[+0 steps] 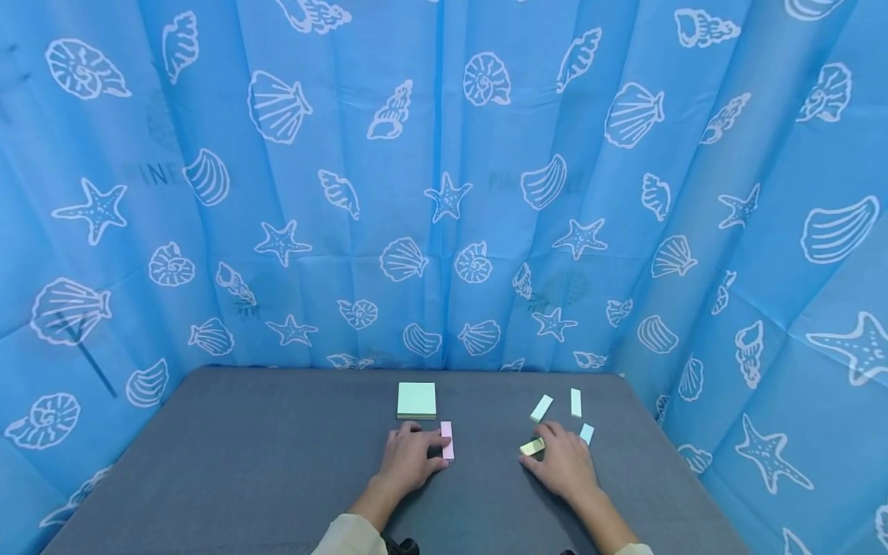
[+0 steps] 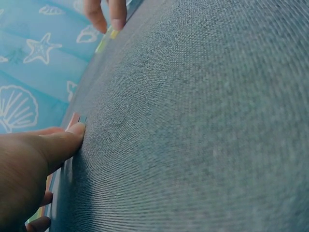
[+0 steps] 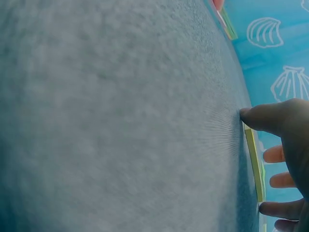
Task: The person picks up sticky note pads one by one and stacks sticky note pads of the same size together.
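A narrow pink sticky-note pad (image 1: 447,432) lies on the grey table just right of a square, pale green sticky-note stack (image 1: 416,399). My left hand (image 1: 408,456) pinches the pink pad, its thumb at the near end and index finger on the upper side. Farther right, my right hand (image 1: 565,460) holds a narrow yellow sticky-note pad (image 1: 531,447) by its ends, between thumb and fingers; the right wrist view shows this pad's long edge low over the cloth. A light blue pad (image 1: 586,433) sits right behind that hand, partly covered by it.
Two more narrow pads, a pale green one (image 1: 541,408) and a pale mint one (image 1: 576,402), lie beyond the right hand. Grey cloth covers the table (image 1: 243,462). A blue curtain (image 1: 444,200) with white shell prints hangs along its back and right side.
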The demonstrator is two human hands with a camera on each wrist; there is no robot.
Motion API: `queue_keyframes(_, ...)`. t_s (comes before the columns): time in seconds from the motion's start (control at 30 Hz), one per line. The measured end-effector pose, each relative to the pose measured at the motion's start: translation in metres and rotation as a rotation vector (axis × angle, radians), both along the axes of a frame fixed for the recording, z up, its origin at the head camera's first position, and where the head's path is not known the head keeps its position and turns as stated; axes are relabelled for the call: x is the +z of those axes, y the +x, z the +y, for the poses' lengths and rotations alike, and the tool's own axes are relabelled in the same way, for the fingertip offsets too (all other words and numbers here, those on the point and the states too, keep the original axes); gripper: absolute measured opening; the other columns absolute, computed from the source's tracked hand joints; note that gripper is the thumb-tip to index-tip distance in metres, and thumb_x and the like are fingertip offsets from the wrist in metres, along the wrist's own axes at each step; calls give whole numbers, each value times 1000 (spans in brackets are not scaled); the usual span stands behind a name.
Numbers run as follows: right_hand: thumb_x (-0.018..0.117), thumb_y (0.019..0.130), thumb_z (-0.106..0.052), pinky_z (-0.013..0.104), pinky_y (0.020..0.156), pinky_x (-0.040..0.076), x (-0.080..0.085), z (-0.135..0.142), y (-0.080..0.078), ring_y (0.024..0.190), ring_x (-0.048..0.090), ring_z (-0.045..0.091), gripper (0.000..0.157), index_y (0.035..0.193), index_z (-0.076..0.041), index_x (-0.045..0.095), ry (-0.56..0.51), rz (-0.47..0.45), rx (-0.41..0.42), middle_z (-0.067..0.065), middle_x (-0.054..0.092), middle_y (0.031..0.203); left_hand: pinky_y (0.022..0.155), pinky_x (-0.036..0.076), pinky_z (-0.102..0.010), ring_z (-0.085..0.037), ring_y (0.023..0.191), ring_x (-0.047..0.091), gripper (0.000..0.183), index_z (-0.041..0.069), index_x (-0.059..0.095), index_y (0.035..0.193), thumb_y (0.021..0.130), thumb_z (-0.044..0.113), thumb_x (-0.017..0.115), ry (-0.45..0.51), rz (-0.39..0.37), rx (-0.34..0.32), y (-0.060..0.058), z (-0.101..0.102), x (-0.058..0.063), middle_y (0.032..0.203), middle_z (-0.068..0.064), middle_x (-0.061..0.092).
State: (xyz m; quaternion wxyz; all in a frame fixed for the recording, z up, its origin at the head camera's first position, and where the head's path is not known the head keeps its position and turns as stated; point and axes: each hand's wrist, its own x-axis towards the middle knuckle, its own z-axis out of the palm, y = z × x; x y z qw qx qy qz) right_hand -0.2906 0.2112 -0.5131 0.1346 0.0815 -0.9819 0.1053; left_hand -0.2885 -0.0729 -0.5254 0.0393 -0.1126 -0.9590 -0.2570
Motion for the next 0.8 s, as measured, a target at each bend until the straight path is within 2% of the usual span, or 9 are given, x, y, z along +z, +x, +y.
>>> queue_keyframes(0.13, 79, 77, -41, 57, 87, 41, 2, 1, -2, 103, 58, 39, 45, 105, -9, 68, 22, -23, -6, 17, 61, 115, 93, 39, -53, -32, 122, 45, 40, 34, 71, 120, 81, 37, 79, 5, -3, -1, 0, 0, 0, 131, 8, 61)
queue_keyframes(0.3, 80, 76, -39, 52, 76, 44, 5, 1, -3, 85, 61, 31, 35, 92, -10, 68, 74, 30, 39, 9, 64, 94, 93, 39, -54, -32, 122, 45, 40, 34, 71, 120, 81, 36, 79, 2, -5, -3, 0, 0, 0, 130, 7, 61)
queue_keyframes(0.5, 81, 75, -38, 44, 64, 41, 6, 2, -4, 63, 49, 16, 29, 81, -14, 65, 92, 70, 100, -2, 56, 75, 93, 39, -54, -32, 122, 45, 40, 35, 71, 119, 81, 36, 79, -4, -13, 3, -1, 1, -1, 130, 8, 61)
queue_keyframes(0.6, 81, 75, -37, 41, 63, 39, 6, 4, -4, 61, 45, 14, 28, 80, -15, 66, 64, 68, 111, -4, 55, 73, 93, 39, -54, -33, 122, 45, 39, 34, 71, 119, 80, 36, 79, 0, -16, 7, -1, 2, -1, 130, 7, 61)
queue_keyframes(0.8, 83, 74, -35, 40, 64, 40, 5, 8, -4, 66, 51, 13, 26, 82, -16, 68, -36, 69, 111, -3, 61, 78, 93, 39, -54, -32, 122, 45, 39, 35, 71, 119, 80, 36, 79, -5, -7, 12, -1, 2, -1, 129, 7, 62)
